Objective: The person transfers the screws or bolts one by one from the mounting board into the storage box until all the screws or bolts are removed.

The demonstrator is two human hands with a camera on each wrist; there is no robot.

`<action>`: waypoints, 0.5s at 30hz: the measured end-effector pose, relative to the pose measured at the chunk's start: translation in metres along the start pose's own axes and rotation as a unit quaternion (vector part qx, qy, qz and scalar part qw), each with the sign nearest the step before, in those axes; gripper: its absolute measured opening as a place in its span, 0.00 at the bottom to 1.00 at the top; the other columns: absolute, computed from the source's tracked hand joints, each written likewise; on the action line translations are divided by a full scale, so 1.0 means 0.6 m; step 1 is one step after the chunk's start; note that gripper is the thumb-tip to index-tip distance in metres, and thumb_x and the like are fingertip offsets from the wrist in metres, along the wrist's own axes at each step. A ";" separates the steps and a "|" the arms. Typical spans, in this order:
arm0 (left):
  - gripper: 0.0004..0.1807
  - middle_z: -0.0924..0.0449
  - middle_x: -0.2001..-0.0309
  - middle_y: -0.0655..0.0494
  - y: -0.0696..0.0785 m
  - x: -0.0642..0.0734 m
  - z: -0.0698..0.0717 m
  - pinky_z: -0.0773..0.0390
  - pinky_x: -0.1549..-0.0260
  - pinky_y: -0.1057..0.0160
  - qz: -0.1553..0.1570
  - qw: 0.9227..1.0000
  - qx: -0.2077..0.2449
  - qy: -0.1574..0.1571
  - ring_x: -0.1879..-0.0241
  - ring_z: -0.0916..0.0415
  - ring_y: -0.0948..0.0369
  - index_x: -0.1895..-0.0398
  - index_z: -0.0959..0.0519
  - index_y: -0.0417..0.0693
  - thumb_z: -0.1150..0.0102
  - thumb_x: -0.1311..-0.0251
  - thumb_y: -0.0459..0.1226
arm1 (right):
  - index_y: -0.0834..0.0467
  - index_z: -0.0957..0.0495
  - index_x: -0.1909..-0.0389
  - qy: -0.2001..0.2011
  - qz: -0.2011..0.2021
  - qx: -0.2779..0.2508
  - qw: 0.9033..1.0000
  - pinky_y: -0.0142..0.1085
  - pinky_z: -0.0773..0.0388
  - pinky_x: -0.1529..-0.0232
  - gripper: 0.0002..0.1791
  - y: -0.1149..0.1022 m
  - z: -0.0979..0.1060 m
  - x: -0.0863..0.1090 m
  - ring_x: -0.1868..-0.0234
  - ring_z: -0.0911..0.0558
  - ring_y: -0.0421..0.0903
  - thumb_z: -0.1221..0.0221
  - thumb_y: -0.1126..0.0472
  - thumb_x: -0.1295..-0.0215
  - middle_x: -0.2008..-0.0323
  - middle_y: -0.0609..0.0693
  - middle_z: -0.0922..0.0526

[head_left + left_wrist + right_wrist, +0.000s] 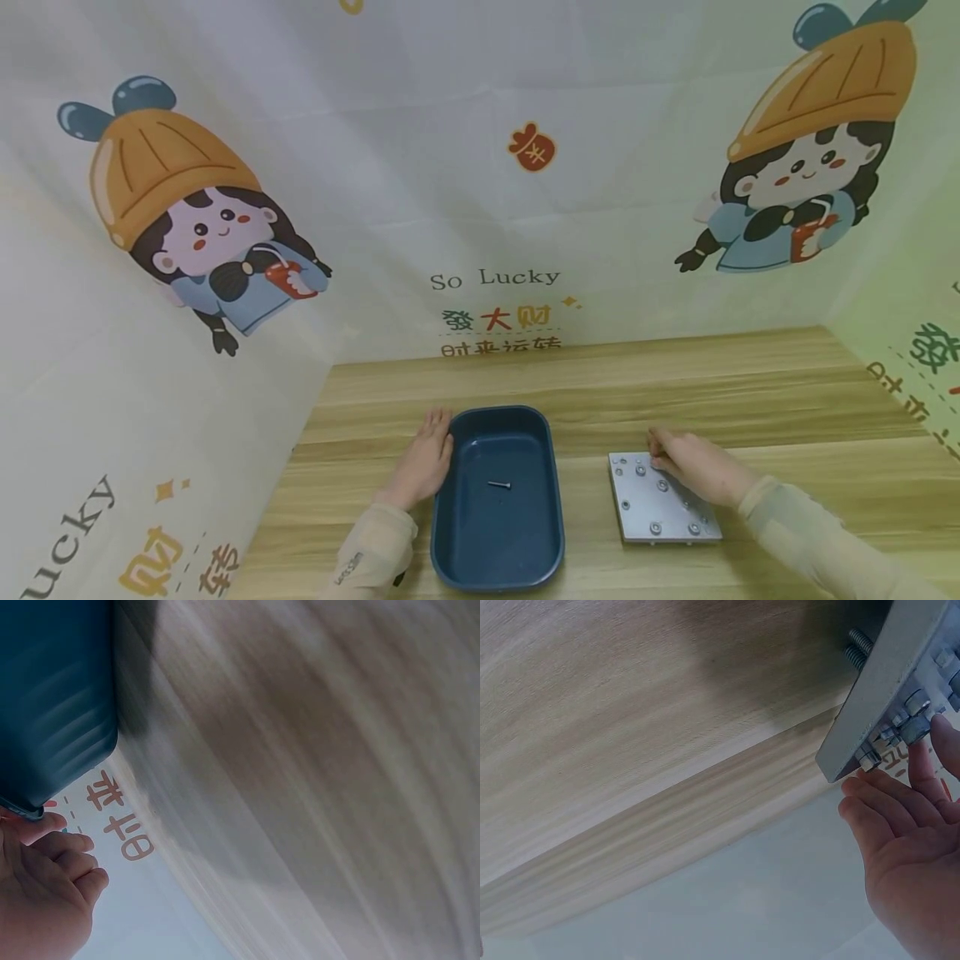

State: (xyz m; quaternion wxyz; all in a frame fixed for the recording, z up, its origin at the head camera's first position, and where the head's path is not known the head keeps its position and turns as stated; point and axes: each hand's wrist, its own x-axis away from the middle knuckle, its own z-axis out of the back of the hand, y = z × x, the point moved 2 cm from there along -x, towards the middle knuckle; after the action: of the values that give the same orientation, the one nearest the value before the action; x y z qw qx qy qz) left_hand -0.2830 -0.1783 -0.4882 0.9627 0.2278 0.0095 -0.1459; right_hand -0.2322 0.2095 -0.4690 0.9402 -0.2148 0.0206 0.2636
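Observation:
A silver metal plate (663,508) lies on the table at the right, with several bolts standing in it. My right hand (693,467) is at its far edge; in the right wrist view the thumb and forefinger (922,769) pinch the head of a bolt (915,727) on the plate. Threaded ends (860,646) stick out beneath the plate. To the left stands a dark blue tray (498,560) with one loose screw (499,484) on its floor. My left hand (422,462) rests against the tray's left rim, its fingers relaxed and pointing toward the far side.
The wood-grain table (585,383) carries the tray and the plate, with a strip of bare wood between them. Printed cloth walls (390,250) with cartoon figures rise behind the table and on both sides. A small dark object (399,578) shows by the left sleeve.

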 end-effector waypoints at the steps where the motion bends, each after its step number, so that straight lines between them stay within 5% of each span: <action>1: 0.27 0.47 0.26 0.30 0.000 0.000 0.000 0.48 0.26 0.41 -0.001 1.000 0.000 0.000 0.25 0.53 0.38 0.27 0.43 0.29 0.64 0.24 0.36 | 0.63 0.26 0.61 0.002 0.001 0.003 1.000 0.39 0.15 0.61 0.06 0.000 -0.001 0.000 0.65 0.16 0.47 0.40 0.68 0.36 0.68 0.47 0.19; 15: 0.27 0.47 0.26 0.30 0.000 0.002 0.000 0.47 0.27 0.40 -0.005 1.000 0.005 0.002 0.25 0.52 0.38 0.27 0.43 0.28 0.64 0.23 0.35 | 0.61 0.26 0.62 0.011 -0.016 0.004 1.000 0.31 0.18 0.68 0.04 -0.005 -0.012 0.001 0.72 0.25 0.34 0.41 0.68 0.35 0.71 0.43 0.22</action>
State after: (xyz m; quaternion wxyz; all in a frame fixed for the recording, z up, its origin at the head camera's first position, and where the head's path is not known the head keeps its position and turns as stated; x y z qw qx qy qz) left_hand -0.2820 -0.1788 -0.4881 0.9607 0.2331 0.0119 -0.1505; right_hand -0.2299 0.2047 -0.4743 0.9449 -0.2143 0.0287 0.2459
